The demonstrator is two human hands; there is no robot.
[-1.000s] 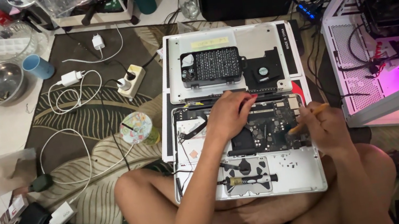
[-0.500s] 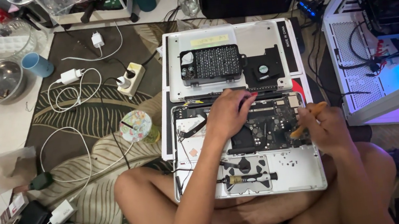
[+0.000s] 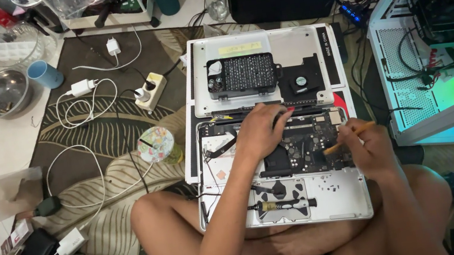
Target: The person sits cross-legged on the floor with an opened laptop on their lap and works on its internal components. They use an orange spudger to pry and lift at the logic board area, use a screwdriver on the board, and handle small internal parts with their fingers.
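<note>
An opened silver laptop (image 3: 340,200) lies bottom-up on my crossed legs, its dark circuit board (image 3: 307,145) exposed. My left hand (image 3: 260,131) rests flat on the board's upper middle, fingers curled over the hinge edge. My right hand (image 3: 365,146) holds a thin orange-handled tool (image 3: 351,136) with its tip down on the board's right side. A black screwdriver (image 3: 283,204) lies on the trackpad area. Behind the laptop its removed silver bottom cover (image 3: 293,45) carries a black bit case (image 3: 243,75) and a small black fan (image 3: 302,81).
A white power strip (image 3: 151,91) with chargers and white cables lies on the patterned rug at left, next to a disc (image 3: 156,144). A steel bowl (image 3: 1,93) and blue cup (image 3: 44,74) stand far left. A lit white computer case (image 3: 445,65) stands at right.
My right hand has shifted the orange tool slightly over the board's right side. The computer case's light has gone from pink to blue-green. My left hand stays put.
</note>
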